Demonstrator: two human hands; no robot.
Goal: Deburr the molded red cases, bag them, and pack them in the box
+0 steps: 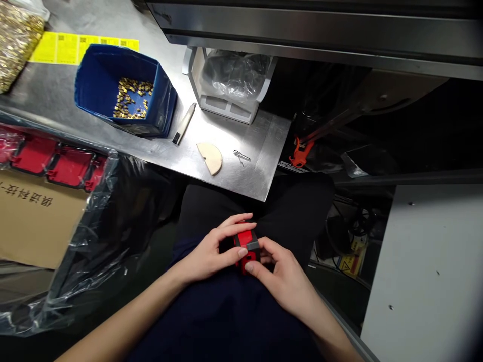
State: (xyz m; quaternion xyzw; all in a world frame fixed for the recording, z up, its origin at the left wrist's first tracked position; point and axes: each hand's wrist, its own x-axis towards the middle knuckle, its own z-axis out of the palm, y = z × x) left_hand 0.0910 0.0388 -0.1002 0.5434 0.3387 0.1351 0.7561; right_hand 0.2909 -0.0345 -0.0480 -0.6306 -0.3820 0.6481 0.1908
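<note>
2 hands, left (211, 254) and right (281, 274), grip 1 red-black part (247, 247); 1 blue bin (124, 90) on table (241, 171).

Blue bin (94, 85) of brass parts (132, 98)

2 bare hands (211, 254) (285, 279); 1 small red-and-black plastic block (247, 246); 1 blue plastic bin (124, 90); 1 beige half-round wooden piece (210, 157); 1 slim metal pen-shaped tool (184, 123); 1 brown cardboard box (33, 221).

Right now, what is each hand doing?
Left hand: closed on the small red and black part.
Right hand: gripping the same part from the other side.
</note>
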